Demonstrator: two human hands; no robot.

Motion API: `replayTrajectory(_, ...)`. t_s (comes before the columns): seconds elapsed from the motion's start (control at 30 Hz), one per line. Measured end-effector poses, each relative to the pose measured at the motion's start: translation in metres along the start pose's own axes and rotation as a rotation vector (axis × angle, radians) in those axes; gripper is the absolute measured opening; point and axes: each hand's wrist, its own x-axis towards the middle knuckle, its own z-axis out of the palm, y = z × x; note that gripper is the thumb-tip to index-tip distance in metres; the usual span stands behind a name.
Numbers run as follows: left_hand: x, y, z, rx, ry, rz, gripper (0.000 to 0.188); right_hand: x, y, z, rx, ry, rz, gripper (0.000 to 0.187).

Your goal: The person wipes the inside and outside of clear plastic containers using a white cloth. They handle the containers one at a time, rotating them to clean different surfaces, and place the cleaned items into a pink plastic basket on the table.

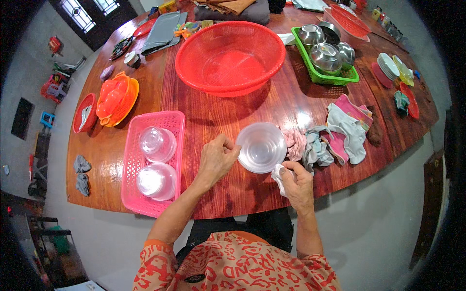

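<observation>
A clear plastic bowl (262, 148) is in front of me, its open side up. My left hand (217, 160) is closed at its left rim, thumb and fingertips against the edge. My right hand (297, 186) grips a white cloth (278, 178) close to the bowl's lower right side. Just right of the bowl lie crumpled cloths: a pink one (294, 144), a grey one (318, 148) and a white one (347, 131). Left of my left hand is a pink basket (181, 145) holding clear bowls (158, 182) turned bottom up.
A big red basin (230, 86) stands beyond the bowl. Metal bowls (325, 57) fill a green basket (318, 77) at the far right. Orange baskets (116, 102) and a small red one (82, 123) sit on the left. The wooden table (213, 206) ends close to my body.
</observation>
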Motion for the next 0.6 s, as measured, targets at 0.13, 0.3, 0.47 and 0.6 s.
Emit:
replayTrajectory(0.13,0.001,0.007,-0.003,-0.055,0.019,-0.026,0.020,0.005,0.001,0.003,-0.026,0.007,0.021,0.014)
replayTrajectory(0.3,-0.001,0.009,-0.006,-0.137,0.046,0.037,0.018,0.004,-0.007,0.005,0.023,0.010,0.063,0.013)
replayTrajectory(0.47,-0.003,0.004,-0.007,-0.218,0.078,0.089,0.021,0.000,-0.004,0.001,-0.033,0.038,0.015,0.015)
replayTrajectory(0.6,-0.006,0.003,-0.008,-0.221,0.085,0.111,0.021,-0.005,-0.009,0.001,0.025,0.043,0.037,0.015)
